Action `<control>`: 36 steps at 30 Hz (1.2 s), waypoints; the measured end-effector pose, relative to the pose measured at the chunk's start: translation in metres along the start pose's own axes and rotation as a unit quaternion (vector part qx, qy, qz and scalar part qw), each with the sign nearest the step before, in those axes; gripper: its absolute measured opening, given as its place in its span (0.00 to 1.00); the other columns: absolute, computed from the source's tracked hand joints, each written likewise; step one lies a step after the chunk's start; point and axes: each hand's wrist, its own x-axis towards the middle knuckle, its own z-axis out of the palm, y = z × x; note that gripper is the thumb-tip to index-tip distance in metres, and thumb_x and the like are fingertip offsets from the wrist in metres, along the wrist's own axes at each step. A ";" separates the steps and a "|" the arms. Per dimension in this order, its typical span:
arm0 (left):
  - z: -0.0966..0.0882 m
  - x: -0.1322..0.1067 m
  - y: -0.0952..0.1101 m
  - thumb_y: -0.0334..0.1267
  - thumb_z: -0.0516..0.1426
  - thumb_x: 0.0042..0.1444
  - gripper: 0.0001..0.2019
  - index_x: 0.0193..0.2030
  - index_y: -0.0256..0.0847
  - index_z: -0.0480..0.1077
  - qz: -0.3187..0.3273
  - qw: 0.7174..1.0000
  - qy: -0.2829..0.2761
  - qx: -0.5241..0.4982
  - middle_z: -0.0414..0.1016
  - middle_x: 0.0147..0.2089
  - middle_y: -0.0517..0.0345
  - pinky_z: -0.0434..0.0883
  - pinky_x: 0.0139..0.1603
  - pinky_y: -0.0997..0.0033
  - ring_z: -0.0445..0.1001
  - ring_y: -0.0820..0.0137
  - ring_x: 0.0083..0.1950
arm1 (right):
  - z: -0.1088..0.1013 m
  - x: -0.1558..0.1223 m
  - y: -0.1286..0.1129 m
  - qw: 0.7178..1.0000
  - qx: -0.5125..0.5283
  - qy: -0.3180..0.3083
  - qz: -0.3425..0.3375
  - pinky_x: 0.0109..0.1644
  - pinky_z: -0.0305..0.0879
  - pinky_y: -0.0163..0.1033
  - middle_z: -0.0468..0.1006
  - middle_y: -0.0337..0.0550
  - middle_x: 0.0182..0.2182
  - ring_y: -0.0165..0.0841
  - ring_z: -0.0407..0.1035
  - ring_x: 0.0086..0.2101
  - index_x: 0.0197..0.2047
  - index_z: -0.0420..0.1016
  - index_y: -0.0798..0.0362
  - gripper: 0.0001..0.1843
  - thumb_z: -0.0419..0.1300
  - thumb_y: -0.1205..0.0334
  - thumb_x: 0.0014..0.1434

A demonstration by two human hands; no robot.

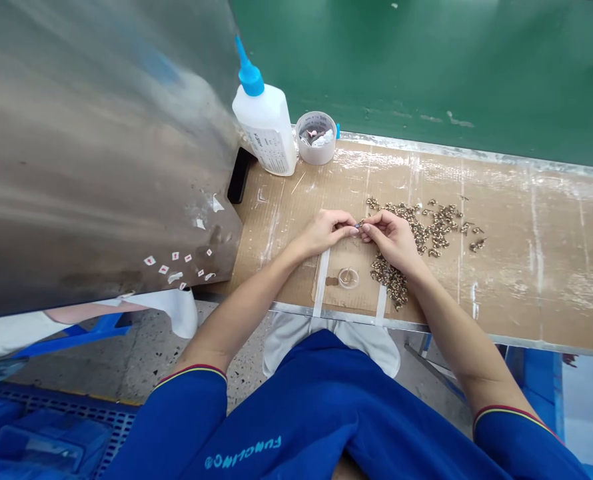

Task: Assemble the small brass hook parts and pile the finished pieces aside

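My left hand [328, 230] and my right hand [389, 237] meet fingertip to fingertip over the cardboard-covered bench [526, 267]. Both are pinched shut on one small metal part [359, 226] held between them. Just right of my right hand lies a scatter of several small brass-coloured metal parts [439, 223]. A second heap of the same parts [391, 281] sits under my right wrist. A small clear round dish [348, 277] rests on the cardboard below my hands.
A white squeeze bottle with a blue nozzle [266, 120] and a small white tub [316, 137] stand at the back left. A large metal panel [101, 147] walls off the left. A green belt [426, 67] runs behind. Blue crates [36, 433] sit on the floor.
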 end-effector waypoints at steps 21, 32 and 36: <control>0.008 -0.002 -0.012 0.36 0.56 0.66 0.10 0.35 0.37 0.76 0.140 0.984 0.055 0.091 0.80 0.35 0.54 0.71 0.41 0.71 0.76 0.70 0.36 | 0.002 -0.002 -0.002 1.000 0.010 -0.016 -0.012 0.36 0.74 0.43 0.77 0.40 0.27 0.33 0.73 0.29 0.33 0.69 0.48 0.19 0.66 0.42 0.59; 0.002 -0.001 -0.007 0.37 0.55 0.68 0.12 0.37 0.36 0.77 0.116 0.989 0.024 0.086 0.80 0.35 0.54 0.71 0.39 0.74 0.77 0.71 0.36 | -0.001 0.001 -0.002 0.999 -0.005 0.012 -0.045 0.37 0.70 0.41 0.77 0.40 0.29 0.32 0.70 0.30 0.33 0.70 0.49 0.17 0.65 0.46 0.59; 0.005 0.000 -0.011 0.38 0.54 0.69 0.14 0.34 0.36 0.75 0.161 0.981 0.029 0.103 0.78 0.32 0.56 0.68 0.36 0.75 0.75 0.73 0.33 | -0.001 0.000 -0.003 0.999 -0.008 -0.001 -0.047 0.37 0.69 0.41 0.77 0.40 0.28 0.32 0.70 0.29 0.32 0.71 0.50 0.17 0.66 0.46 0.59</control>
